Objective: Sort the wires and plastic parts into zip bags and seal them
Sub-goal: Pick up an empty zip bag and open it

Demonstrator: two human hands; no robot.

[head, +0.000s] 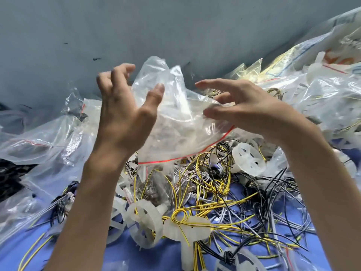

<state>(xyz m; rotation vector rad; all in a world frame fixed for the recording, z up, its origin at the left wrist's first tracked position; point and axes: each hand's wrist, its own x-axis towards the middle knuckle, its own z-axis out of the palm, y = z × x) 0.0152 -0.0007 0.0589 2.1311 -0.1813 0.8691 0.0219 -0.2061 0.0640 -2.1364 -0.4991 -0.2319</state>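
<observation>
- While both hands hang in the air, the clear zip bag (175, 122) sits between them, above the heap, its film crumpled and blurred.
- Left hand (121, 114): fingers spread and bent, thumb well away from them. The film lies behind the thumb, with no pinch to be seen.
- Right hand (246, 112): thumb and forefinger apart with film running between them. With the blur, I cannot tell whether anything actually clamps.
- Now the key line: the red zip strip (185, 155) marks the bag's lower edge, slanting from low by the left wrist up towards the right palm. The mouth looks to point down at the pile.
- The right hand is nearer the strip's high end and the left wrist nearer the low end, so I'd say each hand takes its own end to spread the mouth.
- Below, loose wires (214, 194) tangle with white plastic parts (248, 159) on the blue surface (136, 257).
- Other bags (39, 141) are heaped at the sides.
</observation>
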